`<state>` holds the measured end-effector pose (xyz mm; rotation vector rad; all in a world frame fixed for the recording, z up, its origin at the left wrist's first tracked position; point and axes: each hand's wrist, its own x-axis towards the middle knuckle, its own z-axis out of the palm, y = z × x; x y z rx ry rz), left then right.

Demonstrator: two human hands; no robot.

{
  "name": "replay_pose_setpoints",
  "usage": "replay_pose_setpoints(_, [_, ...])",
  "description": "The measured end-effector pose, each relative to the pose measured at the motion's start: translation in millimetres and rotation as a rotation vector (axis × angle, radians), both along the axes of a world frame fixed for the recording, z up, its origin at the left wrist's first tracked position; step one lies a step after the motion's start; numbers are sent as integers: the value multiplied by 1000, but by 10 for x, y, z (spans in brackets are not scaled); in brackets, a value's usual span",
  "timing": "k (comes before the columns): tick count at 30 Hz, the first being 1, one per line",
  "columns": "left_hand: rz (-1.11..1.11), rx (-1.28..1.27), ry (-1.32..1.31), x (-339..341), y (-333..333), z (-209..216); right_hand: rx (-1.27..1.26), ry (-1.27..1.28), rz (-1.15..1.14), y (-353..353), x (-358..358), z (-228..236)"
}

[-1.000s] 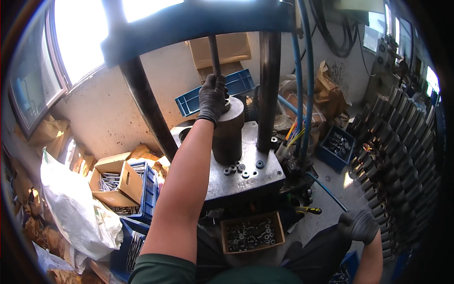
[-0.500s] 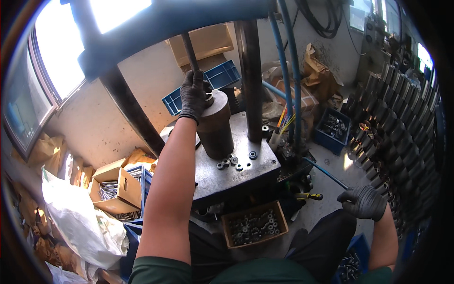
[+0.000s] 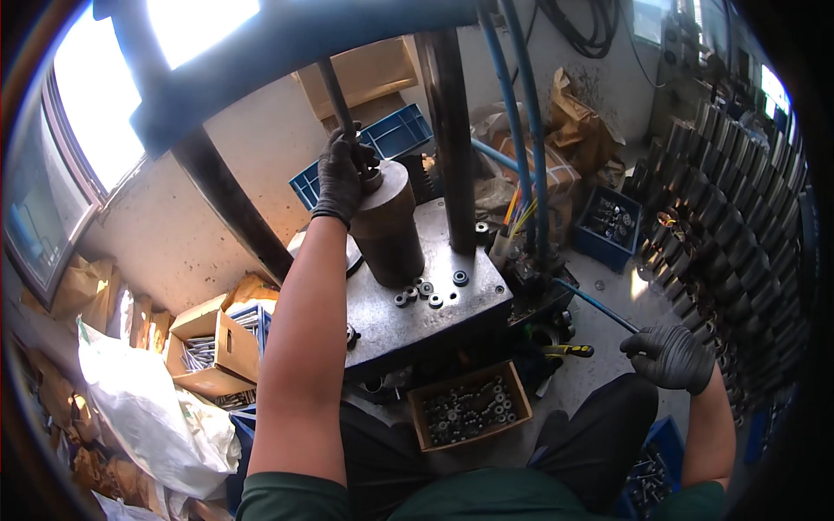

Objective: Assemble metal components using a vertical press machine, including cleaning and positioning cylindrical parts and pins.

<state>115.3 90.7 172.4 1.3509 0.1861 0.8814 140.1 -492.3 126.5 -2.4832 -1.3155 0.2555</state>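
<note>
My left hand, in a dark glove, closes around an upright metal rod just above a thick steel cylinder. A small metal ring sits at the rod's lower end, on the cylinder's top face. The cylinder stands on the steel table of a press. Several small bearing-like rings lie at its foot. Low on the right, my gloved right hand grips the end of a long blue lever. Its fingers are curled over the lever's tip.
A blue crossbeam spans overhead, with a dark column at the cylinder's right. Below the table, an open cardboard box holds small metal parts. Stacked metal pieces fill the right side. A white sack lies at left.
My left hand has turned slightly on the rod, so more of the ring beneath it shows. The right hand keeps its hold on the lever. The whole view has shifted a little.
</note>
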Motion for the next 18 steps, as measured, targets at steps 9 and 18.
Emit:
replay_pose_setpoints(9, [-25, 71, -51, 46, 119, -75, -118, 4, 76, -139, -22, -166])
replay_pose_setpoints(18, [-22, 78, -71, 33, 216, -122, 254, -307, -29, 222, 77, 49])
